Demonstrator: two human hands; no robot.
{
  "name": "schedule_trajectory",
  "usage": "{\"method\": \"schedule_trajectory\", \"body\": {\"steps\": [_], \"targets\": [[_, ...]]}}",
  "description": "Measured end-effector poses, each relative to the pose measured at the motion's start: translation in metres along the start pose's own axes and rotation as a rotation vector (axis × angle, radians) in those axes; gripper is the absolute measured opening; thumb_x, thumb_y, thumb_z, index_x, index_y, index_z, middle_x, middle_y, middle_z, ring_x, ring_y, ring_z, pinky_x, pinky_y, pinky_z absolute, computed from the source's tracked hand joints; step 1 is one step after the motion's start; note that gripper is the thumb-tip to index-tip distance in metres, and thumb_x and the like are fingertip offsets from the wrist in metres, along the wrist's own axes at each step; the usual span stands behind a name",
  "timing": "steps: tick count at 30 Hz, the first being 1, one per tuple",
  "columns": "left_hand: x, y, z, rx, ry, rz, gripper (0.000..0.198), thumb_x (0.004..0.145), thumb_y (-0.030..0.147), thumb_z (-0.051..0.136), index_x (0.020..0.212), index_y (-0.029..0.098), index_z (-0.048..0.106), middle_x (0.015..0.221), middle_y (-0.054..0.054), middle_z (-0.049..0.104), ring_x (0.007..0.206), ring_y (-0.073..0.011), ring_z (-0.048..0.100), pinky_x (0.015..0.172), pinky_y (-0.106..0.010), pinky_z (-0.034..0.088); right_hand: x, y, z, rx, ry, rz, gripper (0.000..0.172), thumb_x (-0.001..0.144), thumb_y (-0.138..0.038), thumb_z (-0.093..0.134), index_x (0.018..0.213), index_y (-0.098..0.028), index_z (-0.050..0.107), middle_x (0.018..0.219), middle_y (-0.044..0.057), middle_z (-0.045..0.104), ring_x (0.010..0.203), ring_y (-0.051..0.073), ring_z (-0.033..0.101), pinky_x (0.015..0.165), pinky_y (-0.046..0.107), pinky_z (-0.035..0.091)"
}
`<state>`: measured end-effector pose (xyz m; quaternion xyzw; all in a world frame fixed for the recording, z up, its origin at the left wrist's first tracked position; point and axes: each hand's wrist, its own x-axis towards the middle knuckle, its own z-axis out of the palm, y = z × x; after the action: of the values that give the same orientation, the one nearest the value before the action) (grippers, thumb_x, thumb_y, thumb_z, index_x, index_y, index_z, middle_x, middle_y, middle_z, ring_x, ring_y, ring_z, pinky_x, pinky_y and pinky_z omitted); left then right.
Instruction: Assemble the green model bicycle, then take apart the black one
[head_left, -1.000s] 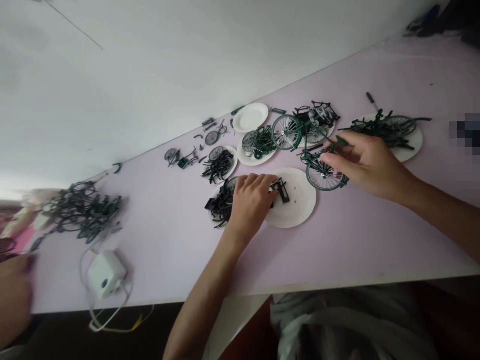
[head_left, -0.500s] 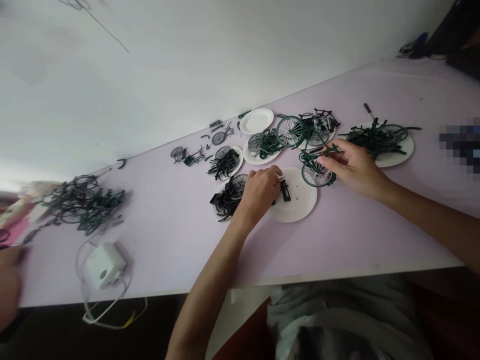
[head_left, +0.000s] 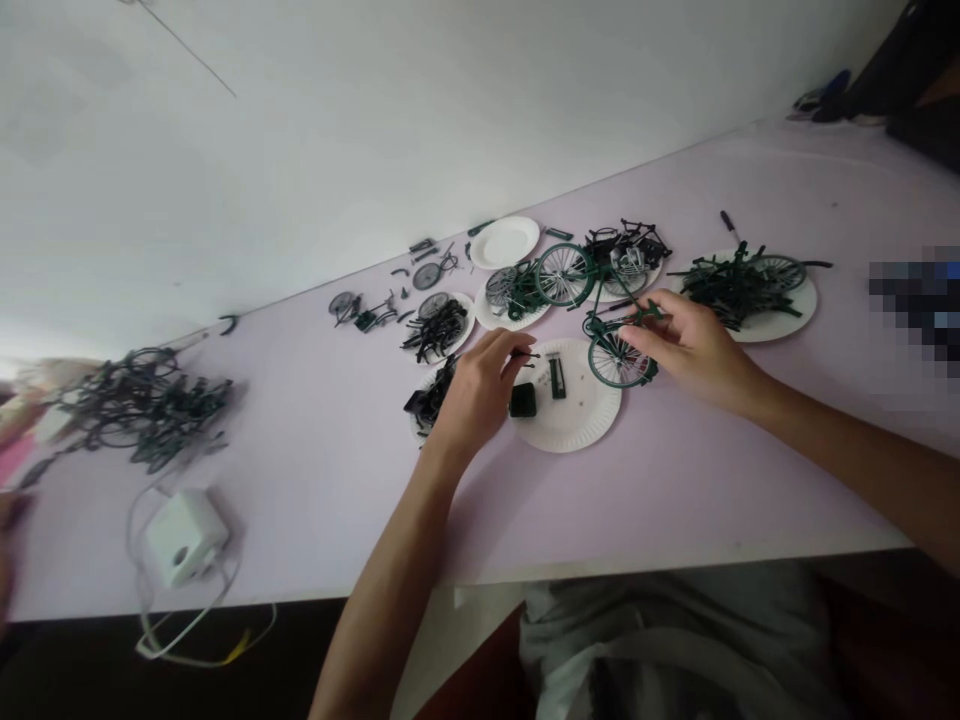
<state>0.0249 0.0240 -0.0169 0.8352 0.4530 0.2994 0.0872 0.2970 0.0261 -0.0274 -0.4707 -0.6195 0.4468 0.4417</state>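
My right hand [head_left: 694,345] is closed on a dark green model bicycle [head_left: 600,295], gripping it near the saddle, with both spoked wheels on it. The bicycle is tilted above the plates. My left hand [head_left: 484,385] pinches a small thin dark part with two prongs [head_left: 531,357], its kind too small to tell. It hovers at the left rim of a white paper plate [head_left: 581,430]. On that plate lie a dark square basket-like piece [head_left: 523,400], a flat dark rack-like piece [head_left: 556,378] and several tiny bits. My left hand partly hides a plate of black parts [head_left: 429,402].
Paper plates of parts stand behind, with a bare plate [head_left: 504,243] near the wall. At right is a plate piled with green frames [head_left: 739,290] and a screwdriver [head_left: 727,225]. A heap of model bicycles [head_left: 161,405] and a white power adapter [head_left: 187,535] lie left.
My left hand has moved left and back from over the plate, uncovering the square piece; a thin part now shows in its fingers. The right hand still holds the bicycle. The view has shifted slightly.
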Motion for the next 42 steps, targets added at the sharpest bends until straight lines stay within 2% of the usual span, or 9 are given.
{"method": "schedule_trajectory", "body": {"steps": [5,8,14,20,24,30,36,42], "targets": [[-0.004,0.000,-0.007,0.024,0.170,0.052,0.010,0.101,0.013,0.059,0.100,0.018,0.067,0.097,-0.005,0.071,0.094,-0.0180,0.066,0.087,-0.032,0.054,-0.002,-0.002,0.004,0.123,-0.007,0.101,0.037,0.080,-0.047,0.081,0.100,-0.023,0.061,0.082,0.000,0.067,0.073,0.018,0.065,0.064,0.030,0.050],[-0.008,0.010,-0.005,-0.014,0.226,0.087,0.010,0.100,0.011,0.060,0.101,0.018,0.067,0.097,-0.004,0.070,0.089,-0.0154,0.066,0.082,-0.029,0.055,-0.005,-0.004,0.007,0.202,-0.017,0.198,0.043,0.077,-0.048,0.084,0.099,-0.023,0.057,0.076,-0.002,0.065,0.070,0.017,0.064,0.062,0.029,0.049],[-0.016,0.029,0.002,-0.043,0.155,0.176,0.013,0.101,0.010,0.059,0.108,0.018,0.067,0.097,-0.006,0.069,0.084,-0.0127,0.066,0.072,-0.024,0.055,-0.011,-0.008,0.011,0.225,-0.046,0.243,0.044,0.079,-0.049,0.084,0.096,-0.023,0.053,0.079,-0.003,0.067,0.062,0.011,0.057,0.054,0.025,0.038],[-0.018,0.029,0.003,-0.025,0.139,0.202,0.012,0.100,0.009,0.061,0.105,0.017,0.067,0.098,-0.007,0.068,0.080,-0.0121,0.064,0.065,-0.022,0.052,-0.014,-0.009,0.012,0.234,-0.045,0.257,0.043,0.081,-0.049,0.083,0.097,-0.024,0.053,0.081,-0.002,0.068,0.066,0.012,0.057,0.054,0.024,0.038],[-0.020,0.030,0.002,-0.006,0.134,0.239,0.016,0.099,0.008,0.061,0.108,0.019,0.066,0.100,-0.007,0.068,0.080,-0.0125,0.065,0.065,-0.023,0.052,-0.016,-0.010,0.013,0.224,-0.070,0.291,0.043,0.082,-0.051,0.082,0.098,-0.024,0.052,0.079,-0.002,0.068,0.063,0.011,0.054,0.054,0.024,0.038],[-0.021,0.040,0.001,0.102,0.152,0.362,0.021,0.095,0.005,0.065,0.110,0.019,0.064,0.096,-0.008,0.072,0.081,-0.0176,0.062,0.070,-0.034,0.048,-0.019,-0.012,0.016,0.225,-0.104,0.314,0.042,0.083,-0.051,0.081,0.099,-0.024,0.052,0.077,-0.003,0.064,0.064,0.012,0.055,0.056,0.026,0.039],[-0.020,0.045,-0.002,0.141,0.148,0.369,0.019,0.094,0.004,0.067,0.107,0.019,0.065,0.093,-0.007,0.073,0.080,-0.0184,0.061,0.070,-0.035,0.045,-0.022,-0.011,0.018,0.252,-0.145,0.330,0.043,0.083,-0.051,0.081,0.100,-0.024,0.052,0.079,-0.002,0.062,0.068,0.014,0.058,0.058,0.025,0.040],[-0.022,0.044,-0.003,0.121,0.130,0.399,0.021,0.092,0.004,0.069,0.108,0.018,0.065,0.096,-0.007,0.074,0.084,-0.0195,0.063,0.074,-0.037,0.046,-0.024,-0.014,0.020,0.268,-0.160,0.345,0.041,0.085,-0.050,0.080,0.099,-0.024,0.052,0.076,-0.005,0.060,0.066,0.010,0.052,0.059,0.022,0.039]]}}
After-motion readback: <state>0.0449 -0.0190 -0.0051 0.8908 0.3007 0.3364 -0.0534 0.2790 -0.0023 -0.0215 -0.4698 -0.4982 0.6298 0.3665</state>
